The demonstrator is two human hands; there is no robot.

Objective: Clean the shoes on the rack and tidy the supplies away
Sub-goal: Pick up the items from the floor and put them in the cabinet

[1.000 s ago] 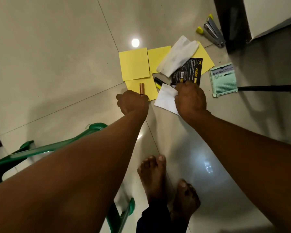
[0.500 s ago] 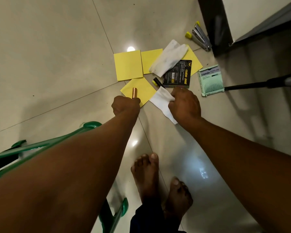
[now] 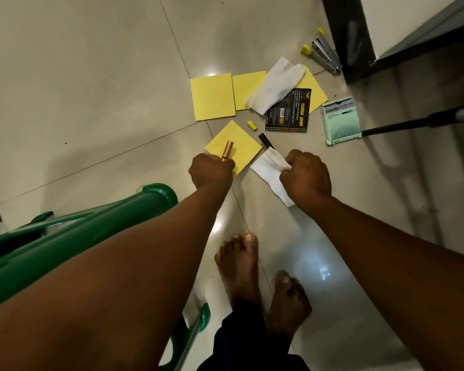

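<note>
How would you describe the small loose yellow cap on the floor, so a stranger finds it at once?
Start at the black card lying on the tiled floor. Just left of its lower corner lies the yellow cap, alone on bare tile. Unlike the flat yellow paper squares nearby, it is tiny and stubby.

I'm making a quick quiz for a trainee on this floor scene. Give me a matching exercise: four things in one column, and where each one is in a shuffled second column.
Things:
1. copper tube
2. white tissue
3. stapler
4. yellow cap

Places:
A. loose on the floor, left of the black card
B. gripped in the left hand
C. by the dark door frame
D. gripped in the right hand

Pairs: 1-B, 2-D, 3-C, 4-A
</note>
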